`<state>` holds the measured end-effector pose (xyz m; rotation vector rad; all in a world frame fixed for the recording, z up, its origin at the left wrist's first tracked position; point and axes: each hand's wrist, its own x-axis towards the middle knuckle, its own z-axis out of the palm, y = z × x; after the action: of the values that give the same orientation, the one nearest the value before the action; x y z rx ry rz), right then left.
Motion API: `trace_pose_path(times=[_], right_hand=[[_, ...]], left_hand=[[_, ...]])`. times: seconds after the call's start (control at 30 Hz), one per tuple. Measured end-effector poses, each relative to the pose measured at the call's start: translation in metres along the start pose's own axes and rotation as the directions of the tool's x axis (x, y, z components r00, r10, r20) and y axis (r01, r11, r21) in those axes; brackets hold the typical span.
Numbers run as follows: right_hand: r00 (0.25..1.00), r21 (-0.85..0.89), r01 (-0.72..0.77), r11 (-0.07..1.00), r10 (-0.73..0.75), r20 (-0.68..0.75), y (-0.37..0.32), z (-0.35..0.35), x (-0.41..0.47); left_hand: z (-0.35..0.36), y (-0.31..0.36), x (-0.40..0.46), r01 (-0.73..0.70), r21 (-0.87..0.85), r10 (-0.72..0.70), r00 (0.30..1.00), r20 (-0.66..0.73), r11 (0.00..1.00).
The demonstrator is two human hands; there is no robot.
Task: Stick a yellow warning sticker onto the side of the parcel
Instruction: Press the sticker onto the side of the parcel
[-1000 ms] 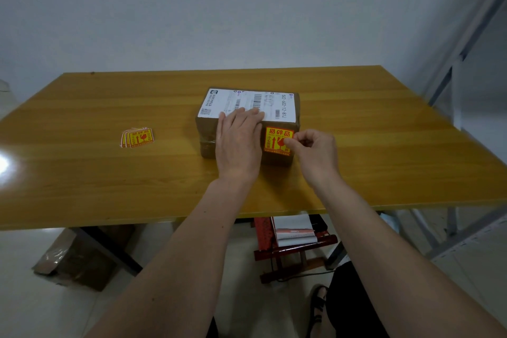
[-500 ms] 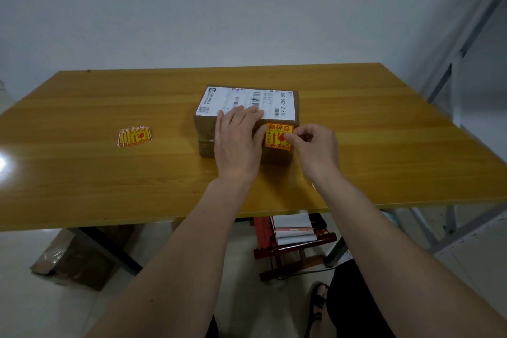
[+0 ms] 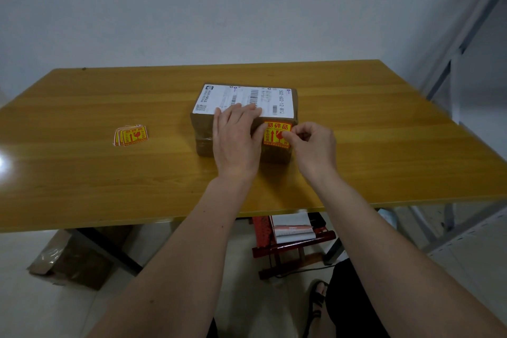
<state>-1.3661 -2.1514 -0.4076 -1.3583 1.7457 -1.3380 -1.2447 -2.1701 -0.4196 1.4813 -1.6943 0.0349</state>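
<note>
Glossy honey-coloured wooden desk (image 3: pixel 356 123) carries a brown tape-wrapped cardboard parcel (image 3: pixel 204 132) at its centre, white shipping label (image 3: pixel 244 97) on top. On the parcel's near side, the left hand (image 3: pixel 236 140) lies flat, fingers together, beside a yellow-and-red warning sticker (image 3: pixel 275 136). The right hand (image 3: pixel 315 145), at 3 o'clock of the sticker, presses its curled fingertips on the sticker's right edge; spare yellow stickers (image 3: pixel 131 135) lie at 9 o'clock, well apart.

Setting: small parcel-packing or storeroom workspace. Evidence: bare wooden table (image 3: pixel 356 123) against a plain white wall (image 3: pixel 219 8); grey metal shelving frame (image 3: pixel 450 63) at right; taped brown parcel (image 3: pixel 203 129) bearing a printed shipping label (image 3: pixel 219 96); stack of spare yellow warning stickers (image 3: pixel 131 135); flattened cardboard (image 3: pixel 68 261) on the tiled floor.
</note>
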Motion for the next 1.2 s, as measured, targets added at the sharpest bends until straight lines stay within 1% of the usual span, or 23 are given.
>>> trace_pose_path(times=[0.4, 0.67, 0.77, 0.9, 1.07, 1.2], right_hand=[[1.0, -0.025, -0.006, 1.0, 0.005, -0.024, -0.0018, 0.0015, 0.0], [0.998, -0.15, -0.005, 0.989, -0.005, -0.062, -0.0044, 0.0016, -0.0008], [0.998, -0.163, -0.016, 0.986, 0.005, -0.068, -0.0063, -0.0003, -0.0012], [0.997, -0.109, -0.059, 0.992, 0.054, -0.045, -0.0069, -0.0027, -0.0012], [0.988, 0.055, -0.15, 0.987, 0.151, -0.02, -0.0082, -0.0058, -0.0014], [0.982, 0.185, -0.184, 0.965, 0.187, 0.0, -0.0074, -0.0068, -0.0046]], left_hand=[[0.0024, 0.0003, -0.0003, 0.006, 0.003, -0.006, 1.0, -0.024, 1.0], [0.0041, -0.0022, -0.0005, -0.018, 0.022, 0.019, 0.999, -0.041, 1.0], [0.0047, -0.0027, -0.0004, -0.021, 0.022, 0.022, 0.999, -0.044, 1.0], [0.0058, -0.0041, -0.0005, -0.023, 0.016, 0.024, 0.999, -0.045, 1.0], [0.0056, -0.0042, -0.0004, -0.028, 0.015, 0.029, 0.998, -0.05, 1.0], [0.0058, -0.0045, -0.0005, -0.028, 0.008, 0.029, 0.998, -0.05, 1.0]])
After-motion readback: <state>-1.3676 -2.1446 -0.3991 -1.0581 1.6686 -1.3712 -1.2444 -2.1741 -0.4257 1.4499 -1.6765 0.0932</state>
